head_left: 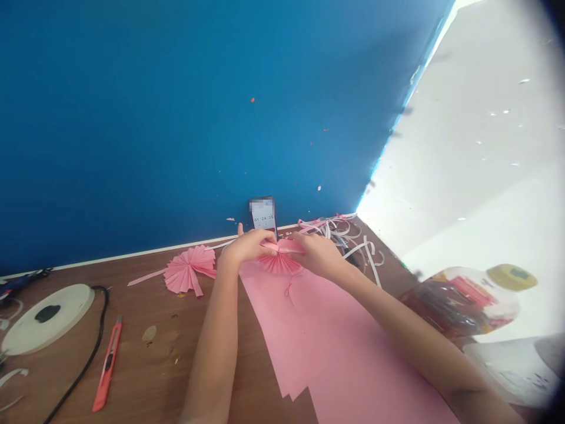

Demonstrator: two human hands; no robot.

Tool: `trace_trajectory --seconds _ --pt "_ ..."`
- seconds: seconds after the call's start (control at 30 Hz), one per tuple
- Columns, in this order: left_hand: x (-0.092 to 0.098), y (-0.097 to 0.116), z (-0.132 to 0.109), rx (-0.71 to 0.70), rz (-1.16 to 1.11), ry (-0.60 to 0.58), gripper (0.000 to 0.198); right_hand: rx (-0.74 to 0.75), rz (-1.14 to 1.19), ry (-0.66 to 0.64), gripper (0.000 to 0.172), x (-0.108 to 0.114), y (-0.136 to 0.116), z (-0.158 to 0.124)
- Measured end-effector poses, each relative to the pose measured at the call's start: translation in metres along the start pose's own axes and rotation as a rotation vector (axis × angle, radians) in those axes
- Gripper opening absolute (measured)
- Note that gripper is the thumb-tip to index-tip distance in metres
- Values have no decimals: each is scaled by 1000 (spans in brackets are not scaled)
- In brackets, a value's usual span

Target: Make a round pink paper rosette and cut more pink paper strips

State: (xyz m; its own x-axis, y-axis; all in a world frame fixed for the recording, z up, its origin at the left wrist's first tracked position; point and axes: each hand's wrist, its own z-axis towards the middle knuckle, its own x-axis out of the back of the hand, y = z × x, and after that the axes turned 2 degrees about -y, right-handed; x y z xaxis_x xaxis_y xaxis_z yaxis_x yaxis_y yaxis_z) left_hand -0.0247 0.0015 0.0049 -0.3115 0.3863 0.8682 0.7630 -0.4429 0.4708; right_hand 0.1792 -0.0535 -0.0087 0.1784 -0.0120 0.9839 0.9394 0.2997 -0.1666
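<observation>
My left hand [247, 245] and my right hand [316, 253] meet over a pleated pink paper fan [279, 262], each pinching its folded top edge from one side. The fan hangs down half open above a stack of flat pink paper sheets [335, 347] lying on the brown table [154, 359]. A thin pink string [289, 290] dangles from the fan. A second, fully spread pink paper fan [189, 270] lies on the table to the left of my left hand.
A phone [263, 215] leans against the blue wall [176, 118]. White and pink paper strips [348, 235] are piled at the corner. A red utility knife [107, 365], a black cable [88, 353] and a white tape roll [46, 315] lie left. A clear plastic jar [468, 300] lies right.
</observation>
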Motion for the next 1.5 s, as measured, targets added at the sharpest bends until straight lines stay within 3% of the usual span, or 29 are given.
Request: trace_trajectory --seconds 0.13,0.33,0.53,0.67,0.83,1.1,1.33,1.5 --pt "-2 3 1 27 22 -39 20 106 17 51 30 -3 -1 0" --pt "-4 15 5 -108 -81 -76 29 295 33 134 24 -8 -4 2" --pt "-4 9 7 -109 -77 -14 30 266 14 320 28 -3 -5 3" --pt "-1 5 3 -68 -62 13 33 316 93 412 21 -2 -4 5" --pt "-2 7 4 -102 -81 -25 32 399 120 327 23 -13 -4 8" --pt "-7 -3 13 -123 -36 -85 27 407 4 285 23 -24 -8 9" --pt "-12 -11 16 -125 -104 -137 22 420 26 234 22 -28 -8 10" --pt "-13 -12 16 -120 -65 -156 26 417 60 208 30 -32 -8 12"
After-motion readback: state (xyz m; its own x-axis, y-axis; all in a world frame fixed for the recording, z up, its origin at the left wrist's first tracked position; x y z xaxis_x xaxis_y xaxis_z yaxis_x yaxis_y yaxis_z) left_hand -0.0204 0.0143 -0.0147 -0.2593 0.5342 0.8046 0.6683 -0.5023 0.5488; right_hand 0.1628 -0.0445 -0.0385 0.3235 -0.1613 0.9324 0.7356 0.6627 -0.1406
